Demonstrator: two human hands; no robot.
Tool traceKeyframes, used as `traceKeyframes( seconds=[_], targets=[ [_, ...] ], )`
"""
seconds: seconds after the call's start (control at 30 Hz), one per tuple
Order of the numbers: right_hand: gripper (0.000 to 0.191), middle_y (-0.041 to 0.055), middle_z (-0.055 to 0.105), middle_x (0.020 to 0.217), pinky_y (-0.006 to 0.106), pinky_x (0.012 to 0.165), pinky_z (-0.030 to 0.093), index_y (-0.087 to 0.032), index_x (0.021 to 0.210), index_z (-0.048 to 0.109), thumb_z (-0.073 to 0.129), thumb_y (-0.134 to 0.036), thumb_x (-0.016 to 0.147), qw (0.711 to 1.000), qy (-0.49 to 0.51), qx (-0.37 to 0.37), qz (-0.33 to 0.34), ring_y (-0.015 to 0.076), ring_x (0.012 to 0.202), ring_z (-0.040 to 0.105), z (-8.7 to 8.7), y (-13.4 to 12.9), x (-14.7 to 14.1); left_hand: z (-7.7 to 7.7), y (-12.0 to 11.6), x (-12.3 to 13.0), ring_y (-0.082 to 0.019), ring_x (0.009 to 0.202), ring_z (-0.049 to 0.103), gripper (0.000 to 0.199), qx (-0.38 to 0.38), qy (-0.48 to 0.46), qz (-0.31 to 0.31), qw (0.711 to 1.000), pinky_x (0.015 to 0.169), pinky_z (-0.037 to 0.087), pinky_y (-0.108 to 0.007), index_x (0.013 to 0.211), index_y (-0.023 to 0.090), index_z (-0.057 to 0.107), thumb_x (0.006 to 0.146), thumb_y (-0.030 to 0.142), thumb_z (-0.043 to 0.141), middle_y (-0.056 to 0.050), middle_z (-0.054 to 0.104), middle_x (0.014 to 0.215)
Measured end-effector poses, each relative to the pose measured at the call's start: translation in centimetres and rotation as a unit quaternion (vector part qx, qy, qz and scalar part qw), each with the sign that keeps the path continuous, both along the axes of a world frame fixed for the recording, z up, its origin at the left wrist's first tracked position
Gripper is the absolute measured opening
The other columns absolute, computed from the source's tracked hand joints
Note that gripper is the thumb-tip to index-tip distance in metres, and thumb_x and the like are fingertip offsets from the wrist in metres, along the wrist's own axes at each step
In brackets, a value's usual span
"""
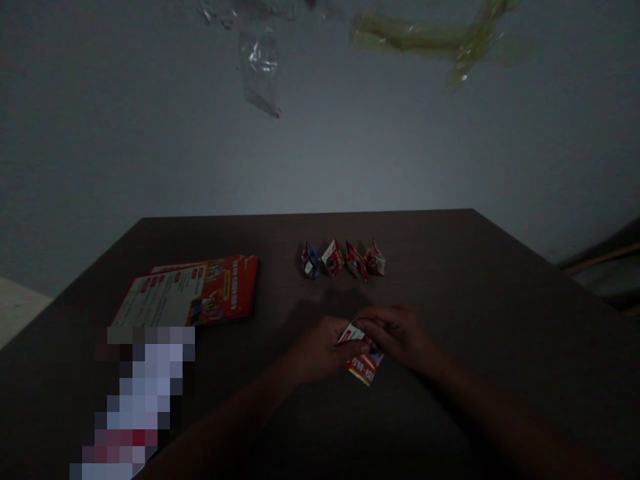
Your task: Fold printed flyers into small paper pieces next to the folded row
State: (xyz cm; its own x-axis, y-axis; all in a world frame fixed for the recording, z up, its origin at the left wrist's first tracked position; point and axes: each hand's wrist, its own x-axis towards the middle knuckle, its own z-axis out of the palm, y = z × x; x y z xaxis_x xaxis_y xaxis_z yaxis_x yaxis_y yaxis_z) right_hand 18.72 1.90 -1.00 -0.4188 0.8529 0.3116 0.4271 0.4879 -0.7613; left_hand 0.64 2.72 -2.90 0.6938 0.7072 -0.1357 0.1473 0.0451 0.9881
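The paper (364, 368) is between the two hands, above the table (500, 293). It lies slanted, one corner pointing down toward the person; fingers hide too much to tell its long axis. The left hand (320, 347) grips its left side, thumb across the face. The right hand (400, 337), fingers curled, pinches its upper right part.
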Motion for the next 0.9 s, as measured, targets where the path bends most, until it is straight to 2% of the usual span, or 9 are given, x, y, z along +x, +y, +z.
traceKeyframes(
  seconds=[0.13,0.23,0.5,0.67,0.8,0.9],
  targets=[
    [0.020,-0.0006,0.062,0.053,0.017,0.039,0.039,-0.017,0.078,0.067,0.055,-0.031,0.085,0.998,0.038,-0.032,-0.046,0.0091,0.042,0.055,-0.03,-0.27,-0.42,-0.11,0.10,0.10,-0.010,0.060,0.052,0.033,-0.021,-0.016,0.013,1.000,0.055,0.038,-0.019,0.088,0.012,0.067,0.079,0.042,0.060,-0.002,0.062,0.071],
    [0.020,-0.0007,0.062,0.051,0.017,0.037,0.038,-0.017,0.077,0.067,0.057,-0.033,0.084,0.995,0.061,-0.043,-0.066,0.0094,0.040,0.054,-0.19,-0.29,-0.57,0.01,0.17,0.10,-0.009,0.057,0.049,0.035,-0.009,-0.009,0.017,1.000,0.053,0.036,-0.018,0.086,0.012,0.068,0.080,0.045,0.058,-0.001,0.061,0.068],
    [0.021,-0.0011,0.062,0.052,0.016,0.040,0.039,-0.017,0.084,0.068,0.055,-0.032,0.085,0.999,0.028,-0.021,-0.042,0.0083,0.041,0.053,-0.35,-0.16,-0.22,0.36,0.01,0.05,-0.009,0.055,0.048,0.037,0.050,0.032,-0.003,0.998,0.053,0.035,-0.017,0.084,0.011,0.068,0.083,0.045,0.054,0.001,0.059,0.064],
    [0.021,0.0003,0.065,0.056,0.017,0.041,0.040,-0.017,0.079,0.069,0.055,-0.032,0.085,0.998,0.042,-0.011,-0.051,0.0089,0.043,0.055,-0.20,-0.47,-0.46,0.30,-0.09,0.06,-0.010,0.058,0.051,0.036,0.066,0.035,-0.007,0.997,0.053,0.035,-0.018,0.087,0.012,0.068,0.084,0.044,0.053,0.000,0.061,0.066],
    [0.022,-0.0003,0.063,0.054,0.017,0.039,0.040,-0.018,0.078,0.069,0.056,-0.033,0.085,0.996,0.060,-0.040,-0.054,0.0091,0.042,0.055,-0.14,-0.42,-0.62,0.30,-0.08,0.04,-0.011,0.062,0.053,0.035,0.049,0.025,-0.008,0.998,0.056,0.037,-0.019,0.086,0.012,0.068,0.084,0.044,0.052,-0.001,0.063,0.071],
    [0.019,-0.0004,0.064,0.055,0.017,0.039,0.042,-0.018,0.078,0.068,0.058,-0.033,0.084,0.993,0.084,-0.063,-0.048,0.0093,0.042,0.056,-0.36,-0.30,-0.61,0.40,-0.19,0.04,-0.012,0.064,0.054,0.037,0.072,0.026,0.007,0.997,0.059,0.038,-0.019,0.091,0.013,0.067,0.087,0.044,0.048,-0.002,0.064,0.074]
  ],
)
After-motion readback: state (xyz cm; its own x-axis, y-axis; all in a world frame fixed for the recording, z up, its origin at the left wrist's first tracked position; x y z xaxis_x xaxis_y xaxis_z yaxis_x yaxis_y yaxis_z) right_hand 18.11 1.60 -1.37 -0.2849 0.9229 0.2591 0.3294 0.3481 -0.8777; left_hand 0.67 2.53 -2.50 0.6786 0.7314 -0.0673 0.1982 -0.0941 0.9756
